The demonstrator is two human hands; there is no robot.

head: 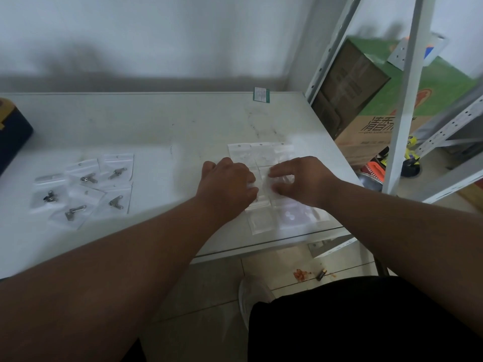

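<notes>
Several empty clear zip bags [261, 155] lie in rows on the right part of the white table [162, 126]. My left hand [227, 184] and my right hand [303, 180] are both over these bags, fingertips meeting on one small clear bag [264, 182] between them. Both hands have curled fingers and pinch that bag. More empty bags [287, 218] lie nearer the table's front edge. At the left, several filled bags [86, 186] each contain a small metal part.
A dark blue and yellow case [13, 131] sits at the table's left edge. A small green-edged packet [262, 94] lies at the back. White metal shelving [407, 100] and cardboard boxes [366, 105] stand to the right. My shoe [251, 296] and floor debris [311, 274] show below.
</notes>
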